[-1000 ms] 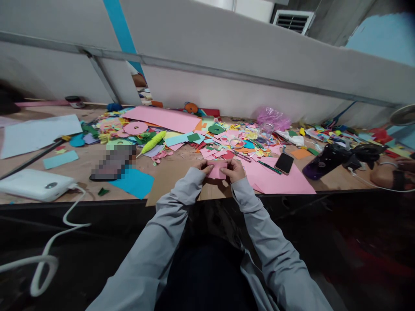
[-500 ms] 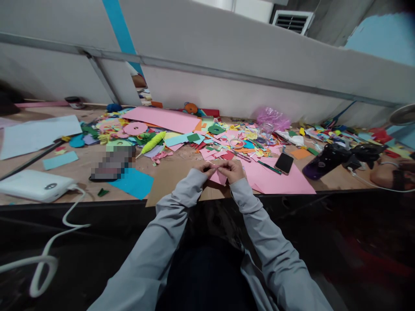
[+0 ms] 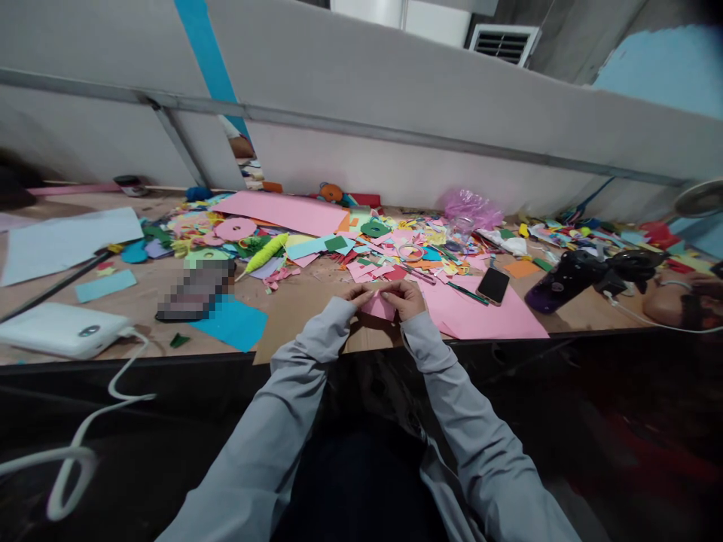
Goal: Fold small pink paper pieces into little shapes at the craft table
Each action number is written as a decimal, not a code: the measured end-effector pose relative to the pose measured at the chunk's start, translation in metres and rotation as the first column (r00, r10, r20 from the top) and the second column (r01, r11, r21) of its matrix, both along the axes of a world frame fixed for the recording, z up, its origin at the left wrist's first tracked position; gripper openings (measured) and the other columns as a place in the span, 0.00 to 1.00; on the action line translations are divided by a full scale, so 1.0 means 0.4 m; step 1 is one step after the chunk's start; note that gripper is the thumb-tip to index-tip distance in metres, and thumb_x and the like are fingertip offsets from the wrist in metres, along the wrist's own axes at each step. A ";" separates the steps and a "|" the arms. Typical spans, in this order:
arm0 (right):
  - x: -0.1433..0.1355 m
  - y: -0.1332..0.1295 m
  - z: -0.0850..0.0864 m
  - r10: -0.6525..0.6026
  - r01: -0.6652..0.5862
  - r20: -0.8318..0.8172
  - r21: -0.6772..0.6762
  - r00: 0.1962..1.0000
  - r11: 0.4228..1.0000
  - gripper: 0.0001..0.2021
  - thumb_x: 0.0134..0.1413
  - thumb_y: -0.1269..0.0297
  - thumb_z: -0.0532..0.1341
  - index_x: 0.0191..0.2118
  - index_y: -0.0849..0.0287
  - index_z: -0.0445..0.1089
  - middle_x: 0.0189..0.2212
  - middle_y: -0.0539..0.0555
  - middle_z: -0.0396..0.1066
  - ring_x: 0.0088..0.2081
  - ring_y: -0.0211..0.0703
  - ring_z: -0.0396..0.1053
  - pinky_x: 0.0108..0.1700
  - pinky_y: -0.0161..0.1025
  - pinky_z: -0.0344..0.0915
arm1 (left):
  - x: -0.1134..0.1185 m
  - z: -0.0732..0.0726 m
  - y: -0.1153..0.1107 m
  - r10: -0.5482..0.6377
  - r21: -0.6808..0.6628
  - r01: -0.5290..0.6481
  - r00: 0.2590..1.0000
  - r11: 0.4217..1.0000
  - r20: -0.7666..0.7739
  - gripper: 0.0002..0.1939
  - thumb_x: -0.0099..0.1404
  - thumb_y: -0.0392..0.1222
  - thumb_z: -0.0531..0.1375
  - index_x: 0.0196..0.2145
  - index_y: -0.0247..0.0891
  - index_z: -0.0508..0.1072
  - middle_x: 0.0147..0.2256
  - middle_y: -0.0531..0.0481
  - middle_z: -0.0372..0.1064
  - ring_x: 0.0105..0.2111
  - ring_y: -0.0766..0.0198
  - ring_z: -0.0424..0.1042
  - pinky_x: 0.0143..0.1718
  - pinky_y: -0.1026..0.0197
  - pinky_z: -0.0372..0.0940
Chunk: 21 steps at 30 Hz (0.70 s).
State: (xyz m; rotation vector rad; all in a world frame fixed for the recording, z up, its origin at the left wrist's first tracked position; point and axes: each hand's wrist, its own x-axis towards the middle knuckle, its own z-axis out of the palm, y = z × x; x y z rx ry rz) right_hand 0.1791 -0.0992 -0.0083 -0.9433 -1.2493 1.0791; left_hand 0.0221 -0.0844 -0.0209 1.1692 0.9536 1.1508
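Note:
A small pink paper piece [image 3: 379, 306] is pinched between my two hands near the table's front edge. My left hand [image 3: 357, 294] grips its left side with closed fingers. On the other side, my right hand [image 3: 405, 298] holds it between thumb and fingers. Beneath them lies a brown sheet [image 3: 299, 312]. To the right a large pink sheet [image 3: 486, 312] lies flat, with a dark phone [image 3: 493, 286] and a green pen [image 3: 468, 293] on or beside it.
Colourful paper scraps [image 3: 395, 248] heap along the back. On the left are a blue sheet [image 3: 240, 325], a white power bank [image 3: 62, 330] with its cable and a white sheet [image 3: 73, 239]. A dark bottle [image 3: 550, 286] and another person's hand [image 3: 672, 301] are at the right.
The pink piece between my hands now shows a broader, flatter face. My hands have barely shifted, and the camera view has tilted slightly.

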 end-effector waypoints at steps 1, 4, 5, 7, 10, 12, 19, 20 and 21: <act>0.000 -0.001 0.002 0.001 -0.001 0.005 -0.003 1.000 1.000 0.09 0.35 0.63 0.67 0.27 0.58 0.72 0.25 0.49 0.71 0.31 0.41 0.67 0.38 0.40 0.64 | -0.001 -0.001 0.000 -0.018 0.016 0.018 1.000 1.000 0.005 0.23 0.38 0.57 0.70 0.25 0.37 0.72 0.23 0.54 0.68 0.24 0.67 0.64 0.27 0.65 0.59; 0.000 -0.005 0.006 0.017 -0.017 0.001 -0.010 1.000 1.000 0.09 0.35 0.63 0.67 0.27 0.58 0.71 0.26 0.49 0.71 0.32 0.41 0.68 0.40 0.41 0.65 | -0.002 -0.003 -0.004 -0.045 0.048 0.044 0.999 0.998 0.020 0.22 0.41 0.55 0.70 0.26 0.36 0.71 0.24 0.54 0.68 0.25 0.68 0.65 0.29 0.64 0.60; 0.000 -0.005 0.007 0.022 -0.022 0.000 -0.010 1.000 1.000 0.09 0.35 0.63 0.67 0.28 0.58 0.72 0.26 0.50 0.72 0.33 0.42 0.68 0.40 0.41 0.65 | -0.002 -0.003 -0.006 -0.049 0.056 0.048 0.999 0.997 0.021 0.21 0.41 0.54 0.70 0.27 0.36 0.71 0.24 0.53 0.68 0.26 0.68 0.65 0.29 0.64 0.60; 0.000 -0.006 0.008 0.025 -0.025 -0.004 -0.016 1.000 1.000 0.11 0.35 0.62 0.67 0.30 0.58 0.72 0.28 0.51 0.73 0.34 0.42 0.68 0.40 0.41 0.65 | -0.002 -0.004 -0.010 -0.053 0.072 0.052 0.998 0.996 0.018 0.21 0.41 0.54 0.70 0.27 0.35 0.71 0.25 0.53 0.69 0.26 0.68 0.66 0.30 0.63 0.61; 0.001 -0.005 0.005 -0.007 0.007 -0.007 -0.019 1.000 1.000 0.13 0.36 0.61 0.67 0.33 0.58 0.72 0.32 0.52 0.73 0.33 0.41 0.68 0.37 0.40 0.65 | 0.000 -0.003 -0.012 -0.064 0.091 0.064 0.998 0.994 -0.005 0.22 0.40 0.54 0.70 0.26 0.35 0.71 0.24 0.54 0.68 0.25 0.68 0.66 0.30 0.63 0.61; 0.001 -0.005 0.004 -0.036 0.036 0.009 0.003 0.999 0.999 0.14 0.36 0.61 0.67 0.35 0.57 0.72 0.34 0.52 0.73 0.32 0.40 0.67 0.36 0.39 0.65 | 0.001 -0.001 -0.014 -0.076 0.098 0.077 0.997 0.992 -0.016 0.23 0.39 0.54 0.71 0.26 0.35 0.71 0.23 0.54 0.68 0.25 0.69 0.66 0.29 0.63 0.61; -0.004 -0.012 0.018 -0.037 0.037 0.011 0.035 0.999 0.999 0.16 0.40 0.58 0.66 0.38 0.57 0.71 0.29 0.50 0.70 0.31 0.39 0.65 0.34 0.37 0.64 | 0.001 0.017 -0.019 -0.016 0.105 0.023 0.998 0.994 -0.063 0.21 0.41 0.53 0.70 0.24 0.36 0.69 0.20 0.56 0.65 0.21 0.70 0.62 0.25 0.64 0.57; -0.005 -0.013 0.020 -0.031 0.031 -0.007 0.040 0.999 0.999 0.17 0.39 0.57 0.66 0.38 0.57 0.71 0.29 0.50 0.70 0.31 0.39 0.65 0.35 0.37 0.64 | 0.001 0.019 -0.020 0.003 0.108 0.004 0.998 0.994 -0.065 0.21 0.41 0.54 0.70 0.24 0.36 0.69 0.19 0.57 0.64 0.20 0.71 0.61 0.24 0.64 0.56; -0.006 -0.013 0.020 -0.022 0.023 -0.022 0.038 1.000 0.999 0.18 0.39 0.56 0.67 0.38 0.57 0.71 0.28 0.50 0.69 0.31 0.39 0.65 0.35 0.37 0.64 | 0.001 0.021 -0.020 0.018 0.110 -0.011 0.998 0.994 -0.064 0.21 0.41 0.54 0.69 0.24 0.36 0.69 0.18 0.57 0.64 0.19 0.71 0.60 0.23 0.65 0.55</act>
